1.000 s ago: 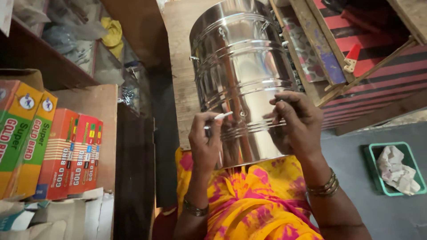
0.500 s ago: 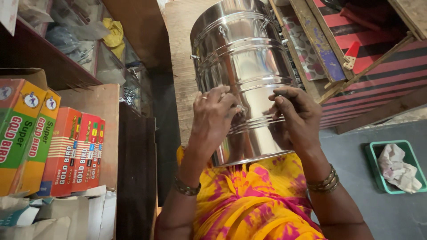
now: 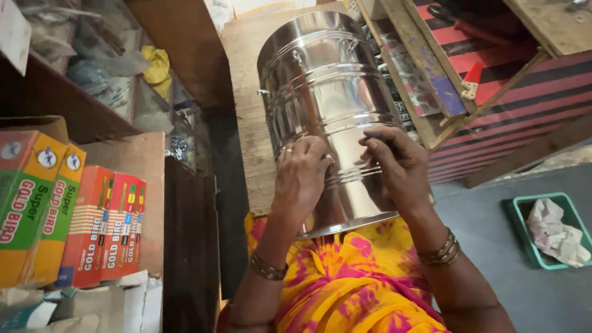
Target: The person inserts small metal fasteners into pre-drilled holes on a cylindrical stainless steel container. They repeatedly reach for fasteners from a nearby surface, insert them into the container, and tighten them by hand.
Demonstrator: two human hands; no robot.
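Workshop floor: both hands, left hand (image 3: pixel 302 176) and right hand (image 3: pixel 394 166), press flat, ungripping, on the steel drum (image 3: pixel 327 92); its surface work appears unfinished.

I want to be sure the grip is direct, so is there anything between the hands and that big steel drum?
Nothing visible does. The left hand lies flat on the side of the steel drum, and the right hand presses its fingertips against the ribbed wall beside it. The drum rests on the lap, on the yellow and pink cloth.
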